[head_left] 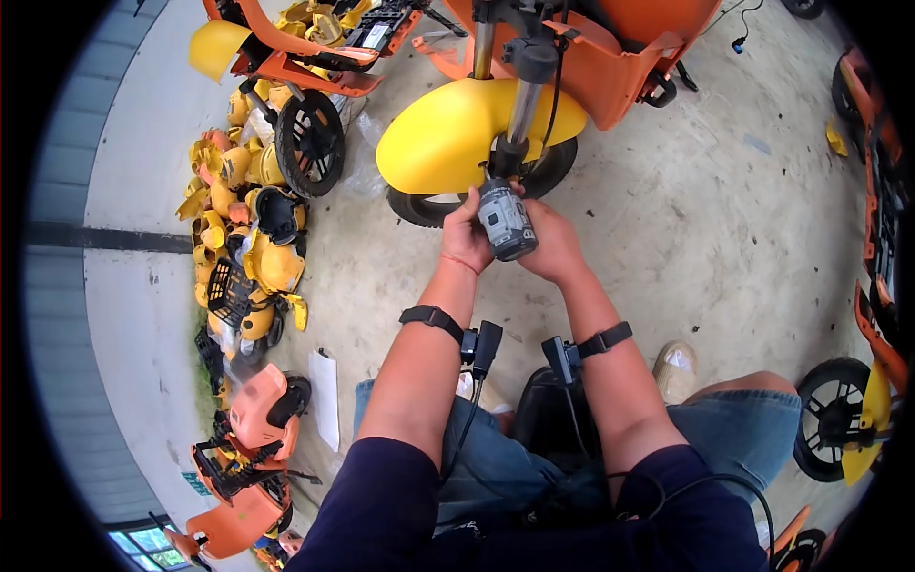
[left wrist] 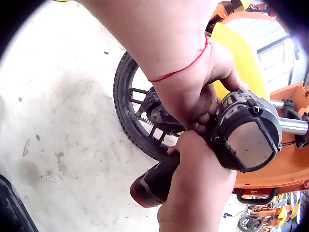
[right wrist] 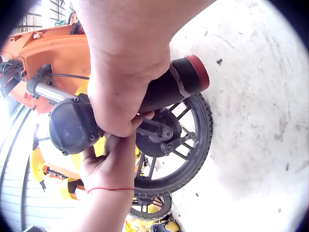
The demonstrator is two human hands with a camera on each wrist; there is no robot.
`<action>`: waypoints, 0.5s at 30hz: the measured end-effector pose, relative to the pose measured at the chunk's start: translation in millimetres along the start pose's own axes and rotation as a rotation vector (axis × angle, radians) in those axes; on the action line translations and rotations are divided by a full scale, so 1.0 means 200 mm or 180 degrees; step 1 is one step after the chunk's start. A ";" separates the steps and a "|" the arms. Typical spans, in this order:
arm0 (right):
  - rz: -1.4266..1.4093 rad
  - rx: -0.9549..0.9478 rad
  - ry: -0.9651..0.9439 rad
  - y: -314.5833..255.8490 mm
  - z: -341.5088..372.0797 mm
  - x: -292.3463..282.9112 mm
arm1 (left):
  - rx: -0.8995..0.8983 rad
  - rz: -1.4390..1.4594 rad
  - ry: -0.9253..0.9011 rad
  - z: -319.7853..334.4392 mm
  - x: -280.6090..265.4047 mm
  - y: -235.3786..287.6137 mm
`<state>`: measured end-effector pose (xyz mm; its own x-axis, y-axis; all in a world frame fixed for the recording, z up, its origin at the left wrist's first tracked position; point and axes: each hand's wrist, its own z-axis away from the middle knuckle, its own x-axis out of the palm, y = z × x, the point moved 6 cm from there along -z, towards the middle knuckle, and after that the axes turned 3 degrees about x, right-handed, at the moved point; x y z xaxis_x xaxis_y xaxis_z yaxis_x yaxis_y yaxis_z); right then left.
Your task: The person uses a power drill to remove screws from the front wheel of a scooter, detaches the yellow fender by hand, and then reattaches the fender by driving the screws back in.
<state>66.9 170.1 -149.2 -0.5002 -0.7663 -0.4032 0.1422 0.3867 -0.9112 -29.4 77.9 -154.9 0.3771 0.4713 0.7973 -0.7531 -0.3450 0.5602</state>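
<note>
Both hands hold a grey-and-black cordless power tool [head_left: 506,221] low beside the front wheel [head_left: 551,172] of an orange scooter. My right hand [head_left: 555,243] grips its black handle [right wrist: 161,92], which ends in a red base. On the other side, my left hand [head_left: 465,234] holds the tool's body, thumb along its side and fingers curled underneath. The rounded rear of the body faces me in the left wrist view. Just beyond it are the yellow front fender [head_left: 434,143] and the silver fork tube [head_left: 522,110]. The tool's front tip is hidden.
Another orange scooter [head_left: 310,143] stands at the upper left, beside a heap of yellow parts [head_left: 276,267] along the wall. A pinkish-orange scooter [head_left: 257,410] is at the lower left, near a white sheet [head_left: 324,400]. More scooter wheels [head_left: 831,419] line the right side.
</note>
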 end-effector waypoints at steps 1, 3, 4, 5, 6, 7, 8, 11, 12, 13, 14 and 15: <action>0.0001 0.0020 0.0011 0.00 0.01 0.00 | -0.0091 -0.0057 -0.0076 0.00 -0.01 0.00; 0.0002 0.0028 0.0026 -0.02 0.01 0.00 | -0.0090 -0.0094 -0.0013 0.00 -0.01 0.00; -0.0006 0.0043 0.0005 -0.01 0.01 0.00 | -0.0085 -0.0122 0.0018 0.00 0.00 0.00; -0.0016 0.0058 -0.0005 -0.01 0.01 0.01 | -0.0081 -0.0172 0.0075 0.01 0.02 0.01; -0.0025 0.0072 -0.0006 -0.01 0.00 0.01 | -0.0049 -0.0327 0.0178 0.01 0.04 0.02; -0.0068 0.0134 -0.0010 0.00 0.00 0.02 | -0.0021 -0.0480 0.0288 0.03 0.06 0.03; -0.0112 0.0198 -0.0020 -0.01 0.01 0.02 | 0.0007 -0.0631 0.0403 0.04 0.07 0.04; -0.0710 0.0453 -0.0216 0.05 0.03 0.10 | -0.0023 -0.1081 0.0954 0.05 0.07 0.07; -0.0995 0.0552 -0.0309 0.08 0.04 0.16 | -0.0121 -0.1488 0.1209 0.06 0.04 0.09; -0.1275 0.0536 -0.0324 0.10 0.05 0.21 | -0.0215 -0.1898 0.1465 0.08 0.01 0.13; -0.1555 0.0513 -0.0341 0.11 0.05 0.25 | -0.0304 -0.2306 0.1722 0.10 -0.02 0.17; -0.1833 0.0489 -0.0361 0.12 0.06 0.29 | -0.0336 -0.2546 0.1968 0.16 0.04 0.21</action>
<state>50.7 128.7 -195.0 -0.4405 -0.8835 0.1594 0.0015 -0.1783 -0.9840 -40.9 41.0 -117.7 0.4688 0.8801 -0.0754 -0.4573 0.3149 0.8317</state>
